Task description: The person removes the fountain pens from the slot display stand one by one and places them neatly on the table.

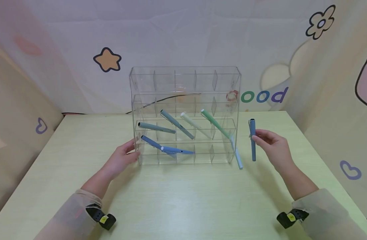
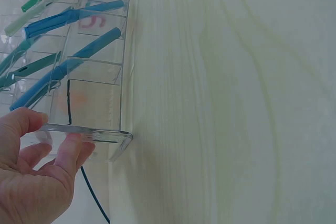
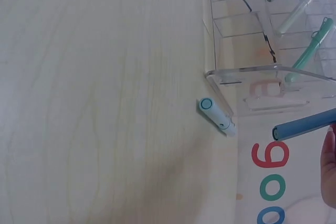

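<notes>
A clear tiered acrylic rack point(image 1: 165, 80) stands mid-table with pens lying at a slant in its lower tiers. Among them are a green pen point(image 1: 214, 122), a pale green pen point(image 1: 191, 121), grey-blue pens point(image 1: 177, 125) and a bright blue pen point(image 1: 178, 150). My left hand point(image 1: 122, 156) grips the rack's left side panel, thumb and fingers on its edge in the left wrist view. To the right of the rack, my right hand point(image 1: 274, 148) pinches a dark blue pen point(image 1: 253, 140) upright. A light blue pen point(image 3: 216, 115) lies on the table beside the rack's right side.
The pale wooden table point(image 1: 183, 200) reaches back to a printed cloth point(image 1: 183, 36) hung behind. More cloth closes in on both sides. A thin dark cord point(image 2: 94, 195) shows past the rack in the left wrist view.
</notes>
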Demonstrator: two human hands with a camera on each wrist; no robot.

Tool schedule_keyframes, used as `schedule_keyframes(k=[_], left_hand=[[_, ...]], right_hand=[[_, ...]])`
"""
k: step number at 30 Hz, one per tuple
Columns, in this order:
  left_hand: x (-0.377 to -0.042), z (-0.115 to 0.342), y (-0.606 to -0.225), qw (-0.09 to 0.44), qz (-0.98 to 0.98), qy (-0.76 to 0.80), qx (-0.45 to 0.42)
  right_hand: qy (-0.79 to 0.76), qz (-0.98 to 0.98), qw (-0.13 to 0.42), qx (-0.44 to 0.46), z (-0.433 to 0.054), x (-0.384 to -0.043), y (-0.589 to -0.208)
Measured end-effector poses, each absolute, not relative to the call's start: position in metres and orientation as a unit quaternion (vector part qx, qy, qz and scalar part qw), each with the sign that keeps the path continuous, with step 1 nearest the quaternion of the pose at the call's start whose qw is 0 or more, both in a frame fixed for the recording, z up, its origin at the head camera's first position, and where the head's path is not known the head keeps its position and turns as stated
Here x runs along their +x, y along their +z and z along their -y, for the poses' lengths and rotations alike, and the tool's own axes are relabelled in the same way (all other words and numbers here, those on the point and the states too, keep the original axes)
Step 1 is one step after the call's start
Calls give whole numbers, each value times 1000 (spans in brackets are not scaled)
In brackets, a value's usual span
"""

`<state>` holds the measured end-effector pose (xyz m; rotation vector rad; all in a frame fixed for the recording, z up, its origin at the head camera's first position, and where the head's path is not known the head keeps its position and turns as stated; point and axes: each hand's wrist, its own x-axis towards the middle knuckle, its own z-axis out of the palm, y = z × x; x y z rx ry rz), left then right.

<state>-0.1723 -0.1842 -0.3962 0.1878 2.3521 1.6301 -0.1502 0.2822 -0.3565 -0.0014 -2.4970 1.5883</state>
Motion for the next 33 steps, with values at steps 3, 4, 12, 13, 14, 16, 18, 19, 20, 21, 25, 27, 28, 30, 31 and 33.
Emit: schedule_keyframes(k=[3,4,12,13,14,16,18,19,20,21,25,27,28,30,31,33], left_hand=[[-172,184,-396,137,-814,562,63],[-172,184,-396,137,-813,562,61],[-171,183,-396,140,-810,566,62],[-171,183,-396,140,-808,568,63],[-171,183,-396,140,-808,569,64],[-171,183,-396,139,-807,570,65],[-171,184,-396,139,-808,569,64],[-170,184,-396,139,-808,569,63],[-171,184,-396,139,-808,569,63],[-171,184,-396,138,-808,569,64],[-171,184,-396,135,-808,569,67],[-171,184,-396,133,-807,571,71],[-171,184,-395,132,-808,570,72],[-170,184,-394,133,-809,568,71],[-170,183,-394,133,-810,567,69],[-170,183,-393,136,-813,563,64]], right_hand=[[533,842,85,-19,-289,-153,-359],[531,843,84,-23,-291,-153,-360],[521,850,65,-40,-304,-161,-368],[519,851,62,-40,-305,-162,-369],[517,853,61,-40,-306,-163,-370],[508,858,55,-42,-308,-165,-373],[499,864,47,-45,-309,-168,-376],[496,866,44,-45,-309,-169,-377],[492,868,40,-46,-310,-170,-379],[488,871,35,-46,-310,-171,-380],[478,877,23,-45,-311,-175,-385],[472,880,19,-47,-312,-177,-387],[469,882,17,-49,-312,-177,-388],[463,885,12,-52,-312,-179,-389],[461,886,10,-54,-312,-179,-390],[457,888,4,-58,-312,-180,-391]])
